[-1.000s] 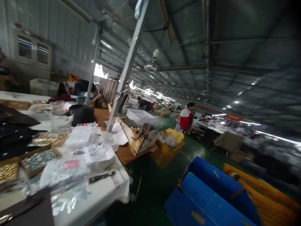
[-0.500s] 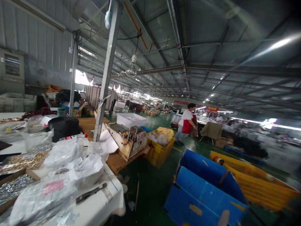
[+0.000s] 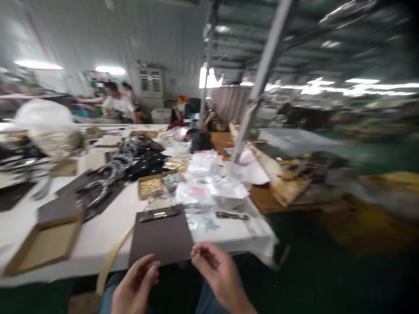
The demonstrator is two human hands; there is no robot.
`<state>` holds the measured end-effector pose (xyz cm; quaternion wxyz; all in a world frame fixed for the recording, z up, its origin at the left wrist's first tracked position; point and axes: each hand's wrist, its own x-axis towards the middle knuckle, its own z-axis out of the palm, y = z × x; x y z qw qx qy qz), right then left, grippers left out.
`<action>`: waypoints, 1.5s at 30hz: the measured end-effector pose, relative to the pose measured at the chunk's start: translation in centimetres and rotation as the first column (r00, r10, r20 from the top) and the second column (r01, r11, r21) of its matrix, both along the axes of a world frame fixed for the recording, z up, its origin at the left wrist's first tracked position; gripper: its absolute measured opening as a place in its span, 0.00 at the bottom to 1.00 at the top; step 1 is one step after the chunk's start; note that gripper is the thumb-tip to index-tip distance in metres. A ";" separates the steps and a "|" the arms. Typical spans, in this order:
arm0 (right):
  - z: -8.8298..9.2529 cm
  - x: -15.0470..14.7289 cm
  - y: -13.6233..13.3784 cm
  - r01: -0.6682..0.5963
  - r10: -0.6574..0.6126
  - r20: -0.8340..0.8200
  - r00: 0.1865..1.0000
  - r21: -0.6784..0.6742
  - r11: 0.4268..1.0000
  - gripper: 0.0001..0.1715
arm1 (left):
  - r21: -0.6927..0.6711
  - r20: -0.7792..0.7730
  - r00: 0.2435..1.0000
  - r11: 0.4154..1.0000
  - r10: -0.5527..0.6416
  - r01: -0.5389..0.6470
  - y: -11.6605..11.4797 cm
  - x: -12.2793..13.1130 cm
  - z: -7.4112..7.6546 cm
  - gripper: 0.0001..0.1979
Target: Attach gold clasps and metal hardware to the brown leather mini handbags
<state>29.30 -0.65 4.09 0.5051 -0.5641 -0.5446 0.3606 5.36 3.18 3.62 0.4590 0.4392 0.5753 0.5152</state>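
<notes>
A dark brown flat panel (image 3: pixel 163 238) with a metal-trimmed strip (image 3: pixel 161 214) across its top lies at the table's front edge, jutting slightly over it. At its lower left corner is my left hand (image 3: pixel 134 287), fingers loosely curled with a small gap to the thumb. By the lower right corner my right hand (image 3: pixel 217 272) has thumb and fingertips pinched together. Whatever the right fingers hold, if anything, is too small and blurred to make out. Beyond the panel stand a small box of gold-coloured pieces (image 3: pixel 150 187) and a box of silver pieces (image 3: pixel 172 179).
A shallow cardboard tray (image 3: pixel 43 245) sits at the table's left front. Clear plastic bags (image 3: pixel 197 193) and a dark tool (image 3: pixel 231 216) lie to the right. A metal post (image 3: pixel 262 76) rises behind them. Two people work at the back; one wears white (image 3: pixel 118 105).
The view has swung left and down from the hall to the table. Both my hands and the brown panel have come into sight; the blue bins have left the view.
</notes>
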 end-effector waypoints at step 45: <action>-5.9 -6.5 16.7 -0.155 0.004 0.559 0.829 0.223 0.962 0.19 | 0.213 -0.027 0.993 0.969 -0.119 0.122 16.0 -6.1 -4.6 0.10</action>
